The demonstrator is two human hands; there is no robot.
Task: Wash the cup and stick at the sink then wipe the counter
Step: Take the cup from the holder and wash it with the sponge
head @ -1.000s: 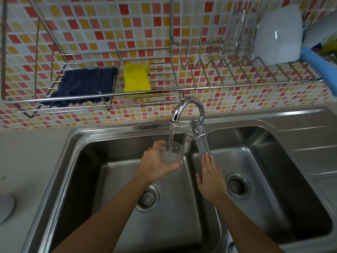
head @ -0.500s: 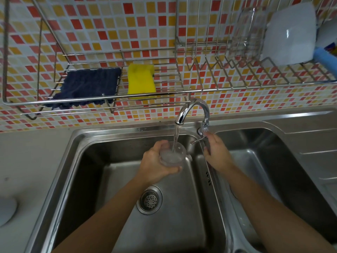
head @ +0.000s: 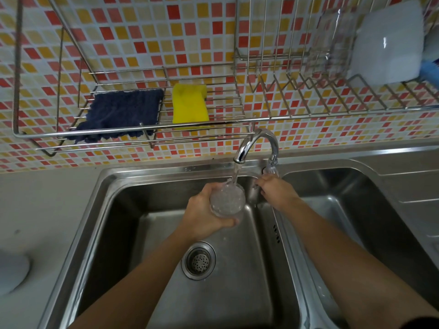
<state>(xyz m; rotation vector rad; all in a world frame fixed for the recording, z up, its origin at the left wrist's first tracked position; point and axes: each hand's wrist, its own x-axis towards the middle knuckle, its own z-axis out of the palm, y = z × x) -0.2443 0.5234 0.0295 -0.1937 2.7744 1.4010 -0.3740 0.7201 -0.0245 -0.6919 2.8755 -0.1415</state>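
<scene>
Gripped the clear round cup (head: pixel 227 201) in the left hand (head: pixel 202 213), under the stream (head: pixel 235 173), twelve o'clock of the steel drain (head: pixel 198 260); held the chrome tap lever (head: pixel 256 185) in the right hand (head: pixel 276 194) at three o'clock; likely wet-slippery, heavier once full; best wrapped mid-wall.

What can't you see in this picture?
Head view.
The stick: nowhere in sight.
The cup: base hidden by the left hand gripping it.
The right hand: its back hides whether fingers grip the tap lever.
The grey round thing: cut by the left edge.
The blue thing: cut by the right edge.
</scene>
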